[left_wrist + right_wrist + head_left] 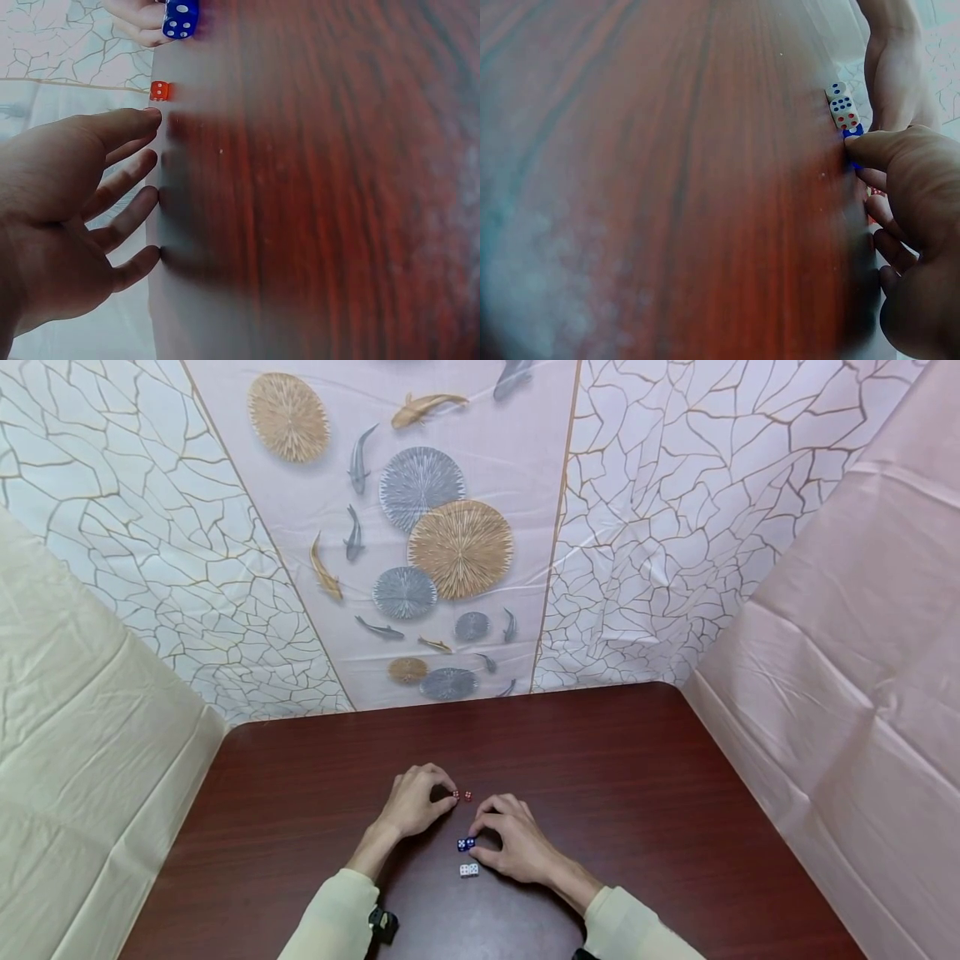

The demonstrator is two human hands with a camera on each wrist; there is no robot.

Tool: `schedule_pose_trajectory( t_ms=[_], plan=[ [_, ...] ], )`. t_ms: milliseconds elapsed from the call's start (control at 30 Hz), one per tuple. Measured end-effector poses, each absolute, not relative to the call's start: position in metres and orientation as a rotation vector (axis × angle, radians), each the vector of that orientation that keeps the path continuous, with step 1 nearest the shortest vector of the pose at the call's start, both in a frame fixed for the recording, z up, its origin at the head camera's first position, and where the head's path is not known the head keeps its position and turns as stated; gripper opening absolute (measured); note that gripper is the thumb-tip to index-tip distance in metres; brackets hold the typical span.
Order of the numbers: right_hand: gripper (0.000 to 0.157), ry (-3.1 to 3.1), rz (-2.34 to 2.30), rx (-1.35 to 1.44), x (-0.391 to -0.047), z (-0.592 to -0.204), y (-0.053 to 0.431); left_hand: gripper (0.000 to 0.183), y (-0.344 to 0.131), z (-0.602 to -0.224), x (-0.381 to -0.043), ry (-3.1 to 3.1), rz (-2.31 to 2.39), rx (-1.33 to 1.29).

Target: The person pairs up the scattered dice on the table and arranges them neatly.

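Thumb and index finger of my left hand pinch a red die on the table; in the left wrist view the thumb hides that die. A second red die sits just to its right. My right hand pinches the right one of two blue dice, its thumb low and its index finger behind. The other blue die stands right beside it on the left. Two white dice lie side by side nearer to me, also visible past the thumb in the right wrist view.
The dark reddish-brown wooden table carries all the dice. Patterned cloth hangs behind its far edge, and plain pale cloth drapes down along both sides. A black strap device is on the left wrist.
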State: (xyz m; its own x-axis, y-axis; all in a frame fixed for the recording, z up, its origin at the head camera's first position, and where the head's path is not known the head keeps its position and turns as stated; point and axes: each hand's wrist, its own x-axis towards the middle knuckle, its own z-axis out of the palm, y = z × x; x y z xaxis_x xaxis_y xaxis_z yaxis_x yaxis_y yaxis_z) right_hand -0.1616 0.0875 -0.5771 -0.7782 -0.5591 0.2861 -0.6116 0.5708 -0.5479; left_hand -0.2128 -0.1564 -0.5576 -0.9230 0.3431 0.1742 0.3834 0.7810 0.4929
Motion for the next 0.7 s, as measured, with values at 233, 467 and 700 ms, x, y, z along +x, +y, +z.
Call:
schedule_pose_trajectory(
  t_ms=[233, 467, 700],
  plan=[
    [0.020, -2.728, 1.018, 1.004, -0.161, -0.577, 0.087, 0.005, -0.159, -0.557, -0.210, -2.882, -0.842, -0.619],
    [0.019, -2.733, 1.013, 0.996, -0.160, -0.577, 0.087, 0.006, -0.159, -0.555, -0.207, -2.878, -0.889, -0.666],
    [0.019, -2.750, 1.021, 0.991, -0.161, -0.576, 0.088, 0.005, -0.156, -0.553, -0.197, -2.870, -0.893, -0.678]
  ],
)
